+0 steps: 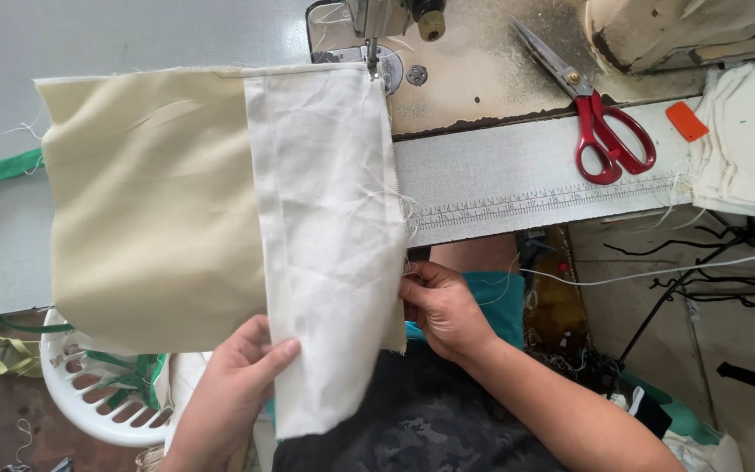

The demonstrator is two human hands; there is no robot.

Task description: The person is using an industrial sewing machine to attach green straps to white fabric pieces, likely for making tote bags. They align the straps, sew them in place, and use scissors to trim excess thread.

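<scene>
A beige cloth panel lies on the sewing table with a white cloth strip folded over its right side. The strip's far right corner sits under the sewing machine needle. My left hand grips the near edge of the cloths, thumb on top of the white strip. My right hand pinches the strip's right edge near the table's front. The strip's near end hangs over my lap.
Red-handled scissors lie on the machine bed to the right, above a ruler strip. A stack of white cloth pieces and an orange chalk sit far right. A white basket with green straps stands lower left.
</scene>
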